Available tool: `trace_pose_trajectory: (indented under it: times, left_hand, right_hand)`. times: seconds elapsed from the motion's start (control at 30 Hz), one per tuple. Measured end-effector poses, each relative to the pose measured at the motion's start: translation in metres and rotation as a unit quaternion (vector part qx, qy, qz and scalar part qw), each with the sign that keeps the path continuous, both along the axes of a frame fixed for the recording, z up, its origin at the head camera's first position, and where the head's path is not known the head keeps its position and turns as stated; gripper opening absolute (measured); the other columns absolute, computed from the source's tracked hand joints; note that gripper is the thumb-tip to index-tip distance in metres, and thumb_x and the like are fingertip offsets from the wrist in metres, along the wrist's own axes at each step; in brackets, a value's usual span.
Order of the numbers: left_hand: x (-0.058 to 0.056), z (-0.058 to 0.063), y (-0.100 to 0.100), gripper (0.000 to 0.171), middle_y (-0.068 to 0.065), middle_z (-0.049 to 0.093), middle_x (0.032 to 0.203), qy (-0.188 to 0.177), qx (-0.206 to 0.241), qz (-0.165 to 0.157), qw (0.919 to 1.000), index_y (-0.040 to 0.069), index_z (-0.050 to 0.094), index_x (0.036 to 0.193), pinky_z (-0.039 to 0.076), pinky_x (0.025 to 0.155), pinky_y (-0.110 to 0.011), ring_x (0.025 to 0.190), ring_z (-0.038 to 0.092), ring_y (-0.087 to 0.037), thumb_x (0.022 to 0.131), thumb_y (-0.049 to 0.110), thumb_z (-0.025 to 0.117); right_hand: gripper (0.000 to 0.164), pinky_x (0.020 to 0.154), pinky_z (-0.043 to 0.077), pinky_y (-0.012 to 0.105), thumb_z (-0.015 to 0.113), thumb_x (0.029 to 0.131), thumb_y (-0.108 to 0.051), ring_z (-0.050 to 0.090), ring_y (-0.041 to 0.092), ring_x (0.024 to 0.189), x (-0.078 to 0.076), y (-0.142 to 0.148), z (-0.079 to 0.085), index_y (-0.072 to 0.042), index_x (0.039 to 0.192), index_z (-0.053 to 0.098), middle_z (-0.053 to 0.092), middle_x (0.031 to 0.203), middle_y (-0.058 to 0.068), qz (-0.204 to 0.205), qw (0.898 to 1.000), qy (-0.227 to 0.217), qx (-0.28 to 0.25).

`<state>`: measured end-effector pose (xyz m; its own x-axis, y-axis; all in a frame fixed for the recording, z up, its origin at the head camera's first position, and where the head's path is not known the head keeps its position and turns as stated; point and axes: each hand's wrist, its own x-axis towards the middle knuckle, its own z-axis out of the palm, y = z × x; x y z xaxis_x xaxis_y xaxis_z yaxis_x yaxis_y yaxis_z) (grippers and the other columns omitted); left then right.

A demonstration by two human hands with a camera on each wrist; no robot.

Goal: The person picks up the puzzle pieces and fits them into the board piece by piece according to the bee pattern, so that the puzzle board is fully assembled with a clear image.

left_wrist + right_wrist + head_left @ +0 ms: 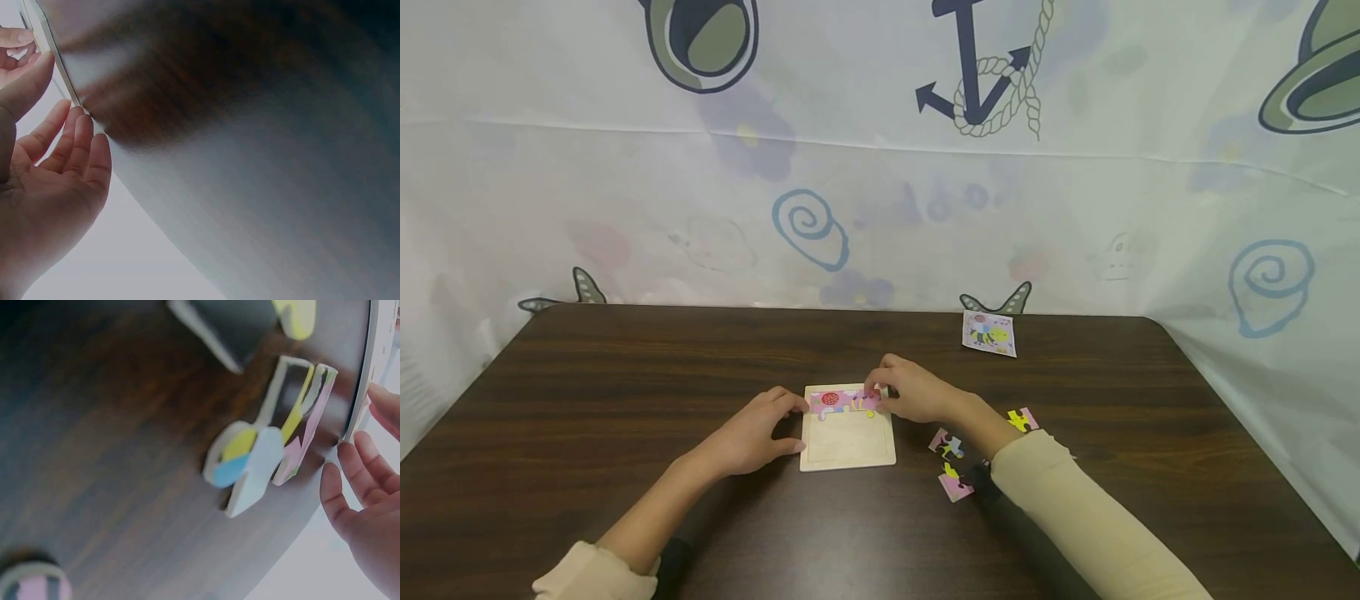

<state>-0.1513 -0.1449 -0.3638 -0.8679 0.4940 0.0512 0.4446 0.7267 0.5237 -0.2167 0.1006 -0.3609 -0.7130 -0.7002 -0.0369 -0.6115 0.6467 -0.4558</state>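
Note:
A square wooden puzzle board lies on the table between both hands. Pink joined puzzle pieces fill its top strip; bare wood shows below. My left hand touches the board's left edge with spread thumb and fingers, and these fingers lie fairly straight along the rim in the left wrist view. At the top right corner, my right hand pinches a pink-and-yellow puzzle piece against the board, its fingertips partly covering it. In the right wrist view the piece is hidden.
Loose puzzle pieces lie right of the board, near and under the right forearm; several show large in the right wrist view, one a blue-and-yellow piece. A picture card with a bee lies at the table's far edge, before a printed cloth.

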Motion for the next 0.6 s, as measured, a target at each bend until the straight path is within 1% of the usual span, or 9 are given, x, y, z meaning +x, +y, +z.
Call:
trace_pose_trajectory:
  times: [0.2,0.4,0.6]
  left_hand:
    - [0.0,0.0,0.0,0.041,-0.011,0.051,0.107,-0.003,0.0,0.0,1.0,-0.001,0.055,0.111,0.043,0.085,-0.042,0.099,0.049,-0.027,0.076,0.012,0.074]
    - [0.0,0.001,0.0,0.04,-0.011,0.051,0.107,-0.006,0.002,0.0,1.0,-0.001,0.055,0.11,0.043,0.084,-0.042,0.098,0.049,-0.028,0.077,0.012,0.073]
    - [-0.001,0.001,0.0,0.04,-0.011,0.051,0.106,-0.001,0.003,-0.004,1.0,-0.001,0.055,0.11,0.043,0.084,-0.042,0.097,0.049,-0.028,0.076,0.012,0.074]
  right_hand:
    - [0.019,0.075,0.044,0.029,0.065,0.084,-0.009,0.05,0.02,0.083,0.0,0.001,0.001,-0.009,0.104,0.064,0.049,0.093,0.007,0.0,1.0,-0.001,-0.003]
    - [0.02,0.074,0.043,0.028,0.064,0.085,-0.011,0.05,0.021,0.084,-0.002,0.005,0.001,-0.009,0.105,0.063,0.049,0.093,0.007,0.009,1.0,-0.004,-0.012]
    - [0.025,0.075,0.043,0.029,0.064,0.086,-0.011,0.051,0.023,0.086,0.0,0.01,0.009,-0.006,0.11,0.061,0.053,0.097,0.008,0.012,1.0,-0.016,-0.017]
